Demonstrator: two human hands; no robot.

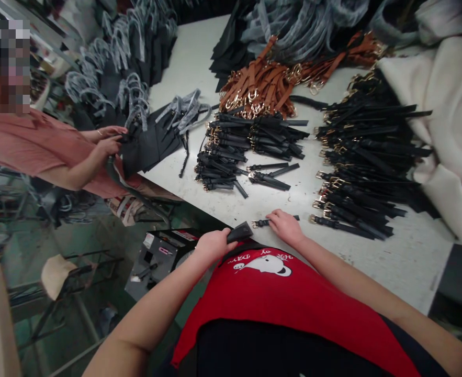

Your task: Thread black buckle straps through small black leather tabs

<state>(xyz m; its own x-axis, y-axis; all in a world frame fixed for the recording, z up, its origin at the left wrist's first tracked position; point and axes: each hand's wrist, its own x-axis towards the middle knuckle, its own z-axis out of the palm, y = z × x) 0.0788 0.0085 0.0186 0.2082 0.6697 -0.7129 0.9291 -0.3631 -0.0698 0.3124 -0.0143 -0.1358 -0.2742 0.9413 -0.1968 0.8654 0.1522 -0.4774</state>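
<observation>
Two hands, one piece each: left hand (213, 244) has its fingers closed on a black strip (241, 232), right hand (286, 227) has fingers bent over a buckled strap (262, 223), can't tell if gripped. Red apron (270, 293) just below them says "DAY", I think. Uncountable black straps (366, 162) past the right fingers.

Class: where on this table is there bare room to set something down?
Bare tabletop shows between the right forearm and the larger black strap pile, and narrowly between that pile and the smaller black strap pile. It is crowded around the brown straps.
</observation>
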